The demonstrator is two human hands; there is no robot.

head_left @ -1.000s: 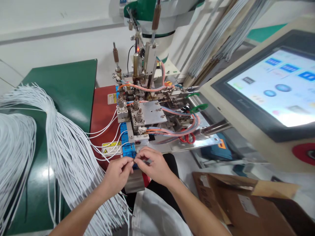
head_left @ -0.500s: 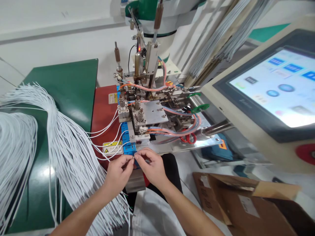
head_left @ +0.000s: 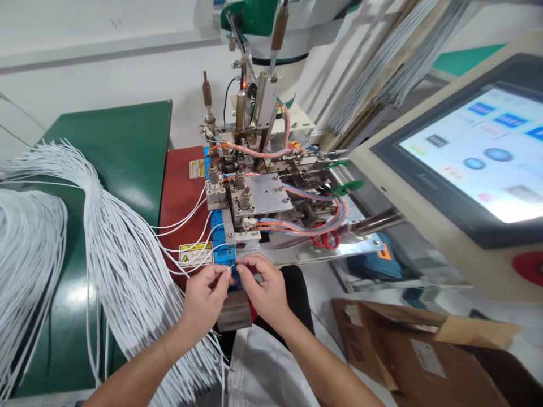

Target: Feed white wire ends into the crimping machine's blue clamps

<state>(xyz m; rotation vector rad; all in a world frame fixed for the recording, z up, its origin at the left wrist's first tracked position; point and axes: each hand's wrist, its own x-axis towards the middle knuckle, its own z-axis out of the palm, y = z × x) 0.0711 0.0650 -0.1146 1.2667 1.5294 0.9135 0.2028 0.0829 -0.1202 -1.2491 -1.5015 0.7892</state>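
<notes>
My left hand [head_left: 203, 299] and my right hand [head_left: 263, 288] meet in front of a small wire-working machine [head_left: 258, 198]. Both pinch the end of a thin white wire [head_left: 199, 249] at the blue clamp blocks [head_left: 223, 254] on the machine's front edge. Several other white wires run from those blocks leftward over a red plate [head_left: 180, 189]. A thick bundle of white wires [head_left: 114, 254] lies on the green table [head_left: 123, 147] beside my left forearm.
A touch-screen panel [head_left: 475, 152] stands at the right, with a red button [head_left: 528, 265] below it. An open cardboard box [head_left: 407, 350] sits at the lower right. More white wires hang at the far left [head_left: 25, 254] and behind the machine [head_left: 382, 62].
Both hands have crept up and slightly forward to the blue clamp blocks, still pinching the wire end. The view has drifted a little.
</notes>
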